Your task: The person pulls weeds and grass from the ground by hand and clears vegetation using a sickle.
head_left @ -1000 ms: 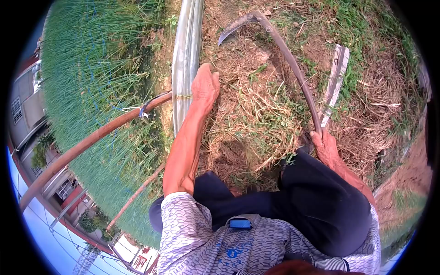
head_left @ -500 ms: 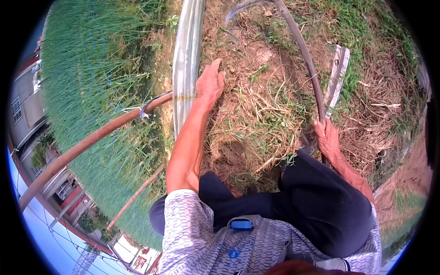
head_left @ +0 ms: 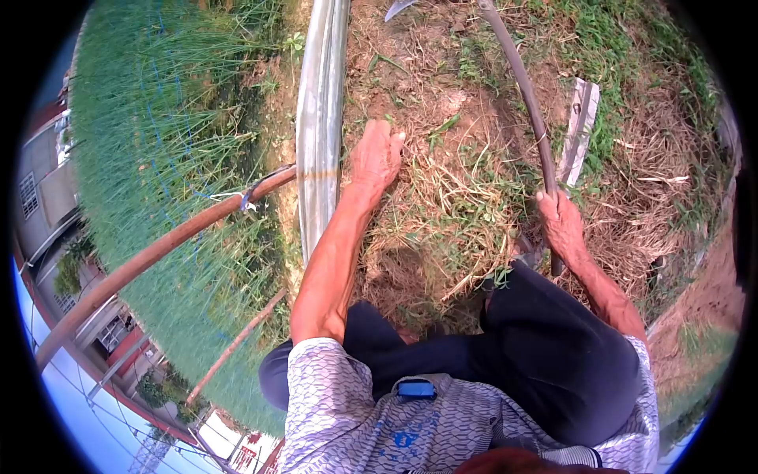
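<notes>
Sickle (head_left: 527,91) in right hand (head_left: 564,225); blade (head_left: 398,9) mostly cropped; left hand (head_left: 376,154), grasp unclear

Outdoors, bright daylight, hard sun. Ground (head_left: 437,75): brown soil with dry straw. Dense tall green crop (head_left: 126,118) fills left side, thin blue lines running through it. Rusty pole (head_left: 158,253) slants across crop; thinner pole (head_left: 237,344) below it. Far left, buildings (head_left: 57,186), tilted by wide lens; grey wall, barred window (head_left: 28,196), some red parts. Blue sky (head_left: 59,395) lower left, wires crossing, lattice tower (head_left: 150,454) at bottom edge. Green weeds (head_left: 604,35) upper right. Bare reddish soil (head_left: 707,288) far right.
</notes>
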{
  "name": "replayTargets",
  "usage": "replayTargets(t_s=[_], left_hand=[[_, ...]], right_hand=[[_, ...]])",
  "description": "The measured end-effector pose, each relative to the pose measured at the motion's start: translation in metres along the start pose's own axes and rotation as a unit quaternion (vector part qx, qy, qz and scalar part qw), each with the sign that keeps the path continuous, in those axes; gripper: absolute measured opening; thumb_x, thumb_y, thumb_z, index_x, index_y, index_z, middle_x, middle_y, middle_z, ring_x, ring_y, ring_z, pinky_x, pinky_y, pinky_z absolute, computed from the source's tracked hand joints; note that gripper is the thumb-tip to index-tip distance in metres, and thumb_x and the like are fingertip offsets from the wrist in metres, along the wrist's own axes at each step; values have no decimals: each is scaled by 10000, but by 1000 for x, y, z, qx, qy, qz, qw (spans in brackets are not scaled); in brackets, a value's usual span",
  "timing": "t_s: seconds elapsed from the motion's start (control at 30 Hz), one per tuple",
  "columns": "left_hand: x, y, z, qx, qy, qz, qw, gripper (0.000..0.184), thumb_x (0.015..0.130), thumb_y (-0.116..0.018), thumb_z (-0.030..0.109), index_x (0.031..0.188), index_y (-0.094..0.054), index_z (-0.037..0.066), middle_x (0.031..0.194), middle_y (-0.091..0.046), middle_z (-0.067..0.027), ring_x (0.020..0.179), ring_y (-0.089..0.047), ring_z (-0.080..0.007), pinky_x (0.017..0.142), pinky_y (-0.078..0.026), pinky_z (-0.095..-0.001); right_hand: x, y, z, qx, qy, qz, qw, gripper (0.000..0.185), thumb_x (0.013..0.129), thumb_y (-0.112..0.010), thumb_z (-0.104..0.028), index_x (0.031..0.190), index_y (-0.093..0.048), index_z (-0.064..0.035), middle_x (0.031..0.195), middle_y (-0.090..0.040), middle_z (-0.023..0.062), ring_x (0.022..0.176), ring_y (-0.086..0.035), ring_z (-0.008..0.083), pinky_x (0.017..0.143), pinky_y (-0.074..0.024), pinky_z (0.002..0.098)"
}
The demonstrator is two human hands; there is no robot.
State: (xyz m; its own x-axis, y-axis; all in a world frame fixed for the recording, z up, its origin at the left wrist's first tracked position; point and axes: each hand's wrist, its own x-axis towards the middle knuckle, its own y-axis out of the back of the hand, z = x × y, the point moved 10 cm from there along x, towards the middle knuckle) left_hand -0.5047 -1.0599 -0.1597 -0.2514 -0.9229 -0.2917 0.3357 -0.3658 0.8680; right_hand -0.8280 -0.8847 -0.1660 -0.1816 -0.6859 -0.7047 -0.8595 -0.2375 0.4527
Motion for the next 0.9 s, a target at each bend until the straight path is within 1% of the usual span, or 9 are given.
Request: replayTargets(t_s=[0.07,0.37,0.47,0.6,0.67,0.77,0.8,0.83,0.9], left_hand=[[4,28,-8,-8,-4,134,991,202,890,-583,174,1006,-500,31,1058,-517,-204,971,-563,-405,794,-473,-497],[6,2,-64,57,147,76,985,165,921,-560,156,995,-509,19,1031,-521,-243,876,-598,-414,751,-488,-525],[7,1,-51,10,111,14,994,98,868,-573,69,849,-499,10,810,-537,-177,769,-554,-353,725,-479,-467],[-25,-24,-29,11,-55,-67,996,97,829,-571,63,913,-542,24,889,-570,-209,828,-571,-401,740,-481,-483],[-52,-45,-11,-22,-90,-221,971,105,809,-573,62,906,-552,28,827,-557,-208,817,-577,-401,731,-478,-484],[-74,-44,-25,-30,-72,-275,958,100,824,-568,89,890,-547,17,820,-570,-218,821,-588,-402,729,-482,-479],[-75,-40,-38,-6,26,-300,953,180,843,-587,140,975,-582,17,931,-607,-216,891,-602,-383,778,-487,-461],[-76,-39,-39,-10,25,-304,952,180,843,-587,140,975,-582,17,931,-607,-216,891,-602,-383,778,-487,-461],[-65,-7,-54,-94,95,-114,984,390,858,-632,235,1184,-585,26,1115,-617,-220,1020,-606,-352,890,-479,-426]], right_hand=[[2,6,-9,-37,30,31,998,529,956,-526,-491,1066,-566,25,730,-593,164,661,-586,274,609,-469,394],[-67,-2,54,-23,-29,-149,988,559,948,-529,-500,1062,-567,46,767,-602,184,698,-592,289,651,-478,410],[-29,-3,10,-25,34,-52,998,528,944,-545,-462,1050,-563,55,730,-591,187,676,-591,284,629,-467,420],[-43,-12,16,-88,19,-106,990,498,948,-546,-429,1076,-559,53,751,-608,217,697,-616,319,668,-480,462],[-74,-7,65,-90,13,-136,987,491,951,-544,-423,1081,-560,50,744,-606,196,687,-609,304,654,-479,446],[-89,-5,80,-58,-9,-160,985,485,956,-538,-423,1084,-564,44,729,-596,150,668,-591,269,631,-476,408],[-91,-1,75,-20,-18,-147,989,486,958,-533,-429,1082,-566,40,720,-588,124,659,-579,250,622,-475,387],[-86,-1,68,-22,-23,-147,989,486,958,-533,-429,1082,-566,40,720,-588,124,659,-579,250,622,-475,387],[-64,10,38,-18,-6,-86,996,489,959,-529,-441,1085,-568,29,708,-571,91,648,-559,219,603,-467,361]])
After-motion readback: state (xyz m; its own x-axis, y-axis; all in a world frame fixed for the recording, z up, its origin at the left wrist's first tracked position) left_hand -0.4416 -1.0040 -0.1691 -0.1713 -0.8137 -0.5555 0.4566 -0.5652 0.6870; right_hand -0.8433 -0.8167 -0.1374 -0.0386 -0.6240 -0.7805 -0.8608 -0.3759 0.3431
